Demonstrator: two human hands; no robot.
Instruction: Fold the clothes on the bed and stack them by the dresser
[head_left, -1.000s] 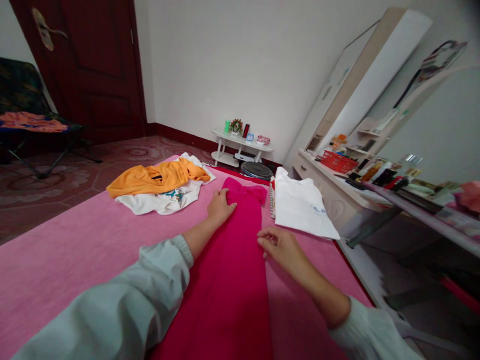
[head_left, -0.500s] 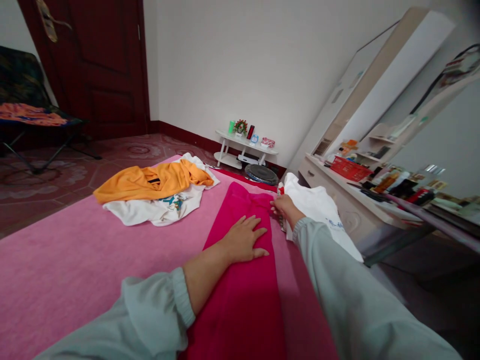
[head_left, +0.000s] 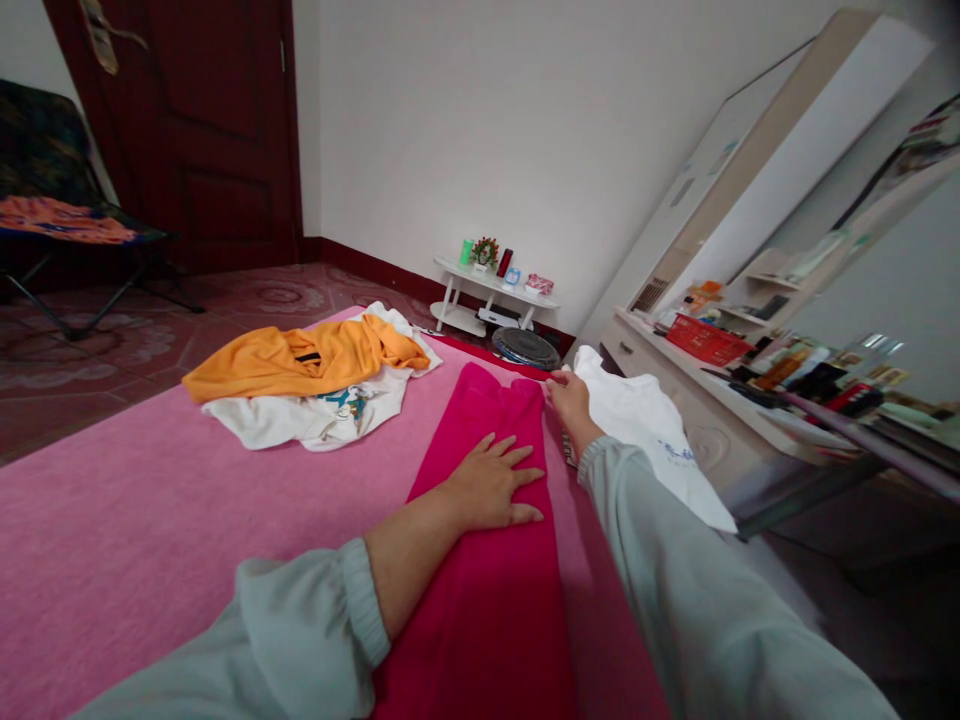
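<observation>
A magenta garment (head_left: 480, 560) lies folded into a long strip on the pink bed cover (head_left: 135, 520). My left hand (head_left: 495, 485) rests flat on its middle, fingers spread. My right hand (head_left: 568, 397) reaches to the strip's far right corner and pinches the cloth there. A folded white T-shirt (head_left: 645, 430) lies just right of that hand, at the bed's edge.
An orange garment (head_left: 300, 358) lies on a white printed shirt (head_left: 315, 415) at the far left of the bed. A dresser (head_left: 697, 400) with a red basket (head_left: 701, 340) and bottles stands on the right. A small white table (head_left: 491, 290), a dark door (head_left: 187, 130) and a folding chair (head_left: 60, 230) are beyond.
My left hand slid back from the garment's far end to its middle and flattened. My right hand moved forward from the right edge to the far corner and straightened it.
</observation>
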